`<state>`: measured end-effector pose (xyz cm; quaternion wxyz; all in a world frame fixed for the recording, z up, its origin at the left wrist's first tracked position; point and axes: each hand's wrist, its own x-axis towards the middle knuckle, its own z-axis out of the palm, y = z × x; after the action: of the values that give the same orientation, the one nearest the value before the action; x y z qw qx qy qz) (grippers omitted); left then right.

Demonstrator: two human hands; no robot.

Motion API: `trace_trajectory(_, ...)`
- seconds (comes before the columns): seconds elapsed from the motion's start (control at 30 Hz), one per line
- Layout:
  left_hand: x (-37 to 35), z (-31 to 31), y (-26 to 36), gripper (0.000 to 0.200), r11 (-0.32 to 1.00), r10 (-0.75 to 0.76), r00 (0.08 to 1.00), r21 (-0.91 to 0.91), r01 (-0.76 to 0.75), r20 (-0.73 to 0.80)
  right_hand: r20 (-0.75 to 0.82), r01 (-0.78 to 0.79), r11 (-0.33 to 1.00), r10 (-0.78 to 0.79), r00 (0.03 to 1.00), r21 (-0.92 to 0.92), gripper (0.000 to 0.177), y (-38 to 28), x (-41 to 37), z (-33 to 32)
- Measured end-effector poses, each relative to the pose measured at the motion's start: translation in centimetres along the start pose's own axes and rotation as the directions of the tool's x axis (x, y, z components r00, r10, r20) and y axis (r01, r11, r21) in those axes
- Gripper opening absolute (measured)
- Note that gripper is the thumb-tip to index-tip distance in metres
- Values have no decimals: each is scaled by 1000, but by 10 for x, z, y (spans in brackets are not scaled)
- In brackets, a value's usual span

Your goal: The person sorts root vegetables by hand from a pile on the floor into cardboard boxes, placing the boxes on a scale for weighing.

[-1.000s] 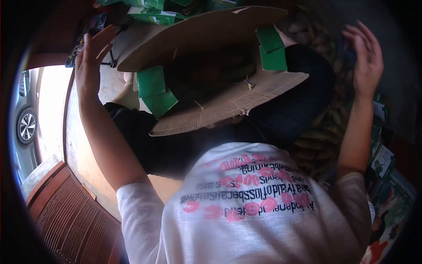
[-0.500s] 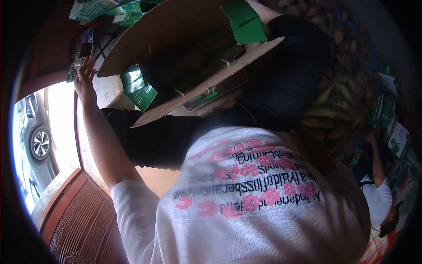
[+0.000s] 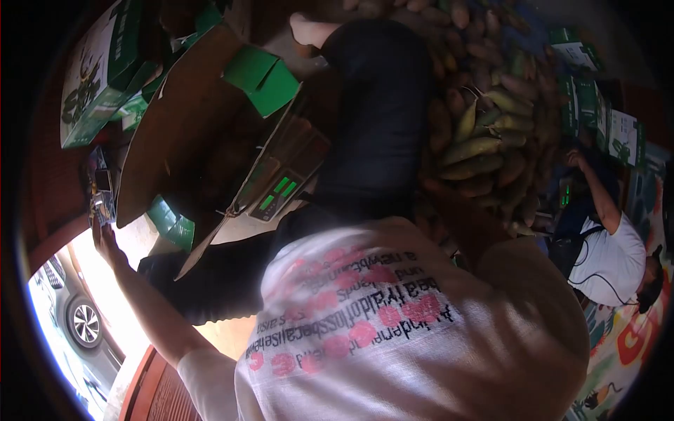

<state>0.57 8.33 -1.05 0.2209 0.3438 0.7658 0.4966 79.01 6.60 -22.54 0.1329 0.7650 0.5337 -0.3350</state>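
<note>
At the far left, my left hand [image 3: 105, 242] reaches out with its fingers bent at a small shiny, clear object [image 3: 104, 209]; what exactly they grip is too small to make out. A dark phone-like rectangle [image 3: 104, 180] lies just beyond it. My right arm [image 3: 474, 224] runs through shadow toward a heap of long, tapered produce [image 3: 477, 158], green-yellow and brown, like sweet potatoes. The right hand's fingers are lost in the dark there. Between my legs a large cardboard box [image 3: 151, 116] stands open, its inside dark. Beside it is a digital scale [image 3: 277, 193] with green lit digits.
Green and white printed cartons [image 3: 105, 70] stand at upper left, and more cartons [image 3: 621, 137] at right. Another person [image 3: 604, 259] in a white shirt sits at the right, with one arm stretched toward the heap. A carved wooden panel [image 3: 165, 386] is at lower left.
My view has swung right, so more of the heap and the scale shows. The box sits further left and tilts differently. My left hand's fingers, spread before, are now at the shiny object.
</note>
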Motion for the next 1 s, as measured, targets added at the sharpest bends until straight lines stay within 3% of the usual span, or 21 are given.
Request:
trace_trajectory(0.03,5,-1,5,46,998,-35,999,-49,34,-5,9,-6,1000,6,1000,-9,40,-2,0,-1)
trace_trajectory(0.1,7,-21,8,42,987,90,974,112,-115,207,28,-10,999,11,1000,-38,40,-4,2,-2)
trace_trajectory(0.17,-13,-18,32,40,854,25,977,504,-131,210,40,-20,996,24,999,-82,40,-2,6,-13)
trace_trajectory(0.2,-7,-29,32,38,698,-155,951,711,-86,268,39,-32,993,36,999,-111,40,3,12,-23)
trace_trajectory(0.37,-32,-60,0,37,678,-247,892,725,-121,379,-71,-152,948,137,988,-279,37,72,41,-108)
trace_trajectory(0.4,-36,-63,-7,37,678,-258,883,725,-123,391,-113,-79,884,29,993,-460,39,97,48,-118)
trace_trajectory(0.47,-44,-67,-18,37,677,-262,868,722,-146,421,-157,-223,873,170,973,-435,50,118,39,-140)
trace_trajectory(0.53,-43,-74,-30,36,683,-243,852,706,-189,463,-169,-190,803,112,979,-564,60,159,52,-126)
trace_trajectory(0.6,-43,-80,-38,36,697,-224,852,689,-200,474,-94,-141,724,104,990,-676,60,150,35,-132)
trace_trajectory(0.7,-69,-43,3,36,729,-406,880,668,150,245,-119,-71,673,-25,993,-736,57,143,14,-122)
trace_trajectory(0.73,-77,-29,20,36,713,-391,879,694,101,273,-145,-67,647,-69,987,-760,56,137,4,-120)
trace_trajectory(0.8,-70,-32,14,35,717,-356,878,696,37,320,-255,-93,719,-120,960,-689,57,175,28,-79)
trace_trajectory(0.9,-71,-28,13,34,709,-267,891,701,-78,368,-50,-143,767,144,988,-625,57,140,19,-69)
trace_trajectory(1.0,-71,-19,20,34,697,-169,898,694,-182,405,33,-113,704,190,981,-701,52,91,-11,-88)
